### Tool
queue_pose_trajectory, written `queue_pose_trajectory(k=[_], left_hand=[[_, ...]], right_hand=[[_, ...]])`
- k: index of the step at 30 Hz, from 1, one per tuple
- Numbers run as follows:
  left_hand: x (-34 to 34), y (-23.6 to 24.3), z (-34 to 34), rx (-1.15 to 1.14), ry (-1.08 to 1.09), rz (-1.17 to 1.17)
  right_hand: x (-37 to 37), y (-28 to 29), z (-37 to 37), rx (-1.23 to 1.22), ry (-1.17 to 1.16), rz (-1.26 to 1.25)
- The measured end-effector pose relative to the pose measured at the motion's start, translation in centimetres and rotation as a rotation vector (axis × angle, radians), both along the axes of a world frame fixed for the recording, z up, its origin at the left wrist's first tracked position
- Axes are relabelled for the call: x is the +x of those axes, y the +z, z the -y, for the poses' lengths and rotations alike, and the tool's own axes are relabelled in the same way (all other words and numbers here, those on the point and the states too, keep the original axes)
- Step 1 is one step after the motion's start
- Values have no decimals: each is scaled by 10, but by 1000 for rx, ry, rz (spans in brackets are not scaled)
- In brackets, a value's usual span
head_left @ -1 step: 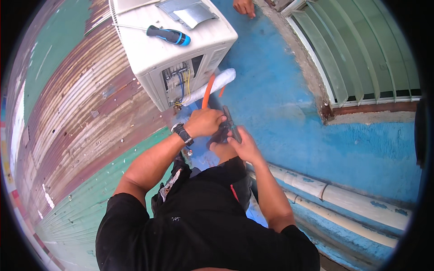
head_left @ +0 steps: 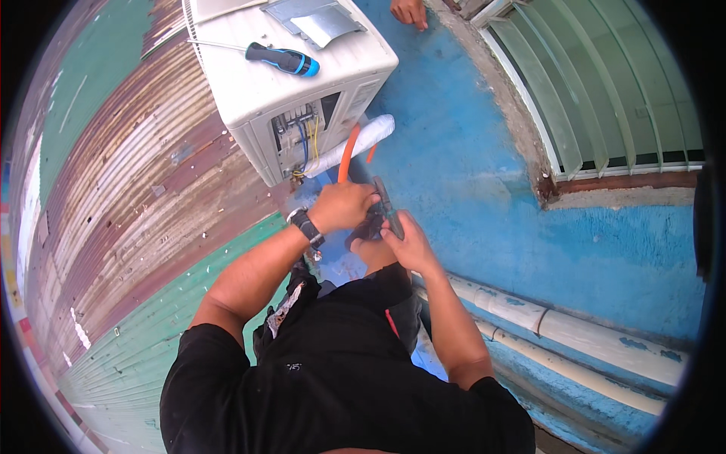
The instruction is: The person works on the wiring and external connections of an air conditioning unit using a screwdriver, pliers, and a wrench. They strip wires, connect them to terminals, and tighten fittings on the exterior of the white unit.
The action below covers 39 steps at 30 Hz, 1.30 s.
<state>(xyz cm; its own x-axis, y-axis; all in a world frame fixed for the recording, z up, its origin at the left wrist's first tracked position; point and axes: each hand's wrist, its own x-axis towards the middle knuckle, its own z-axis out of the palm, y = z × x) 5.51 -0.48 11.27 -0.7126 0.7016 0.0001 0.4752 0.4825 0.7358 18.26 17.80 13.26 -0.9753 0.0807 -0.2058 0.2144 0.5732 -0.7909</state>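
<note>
My left hand (head_left: 344, 206), with a dark watch at its wrist, is closed around the lower end of an orange tube (head_left: 347, 155). The tube rises from my fist toward the side of a white air conditioner outdoor unit (head_left: 257, 147). My right hand (head_left: 409, 242) grips a slim dark-handled hand tool (head_left: 386, 203); its exact kind is unclear. The tool's upper part reaches up beside my left fingers. A white-wrapped pipe (head_left: 354, 146) slants up from the unit's open terminal compartment, where blue and yellow wires (head_left: 308, 140) show.
On top of the unit lie a blue-and-black screwdriver (head_left: 283, 60) and a bent metal cover (head_left: 325, 26). Another person's hand (head_left: 409, 11) is at the top edge. A blue wall (head_left: 469, 144), a louvred window (head_left: 597, 91) and white pipes (head_left: 575, 329) are to the right; corrugated sheeting (head_left: 136, 181) lies left.
</note>
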Motion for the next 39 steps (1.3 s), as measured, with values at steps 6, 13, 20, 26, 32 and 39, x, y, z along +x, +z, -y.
queue_pose_trajectory(k=[6,13,20,26,32,39], left_hand=[[19,1,0,388,208,-52],[20,-33,16,468,26,186],[29,-50,23,635,53,262],[29,-40,26,524,74,167],[25,-26,16,516,129,-228],[25,-20,14,213,-24,-467]], right_hand=[[3,-6,13,358,-57,-293],[8,-7,25,590,13,-426],[8,-31,28,616,49,-478],[14,-19,29,480,77,-321],[19,13,44,274,23,-57],[5,27,30,-49,-32,416]])
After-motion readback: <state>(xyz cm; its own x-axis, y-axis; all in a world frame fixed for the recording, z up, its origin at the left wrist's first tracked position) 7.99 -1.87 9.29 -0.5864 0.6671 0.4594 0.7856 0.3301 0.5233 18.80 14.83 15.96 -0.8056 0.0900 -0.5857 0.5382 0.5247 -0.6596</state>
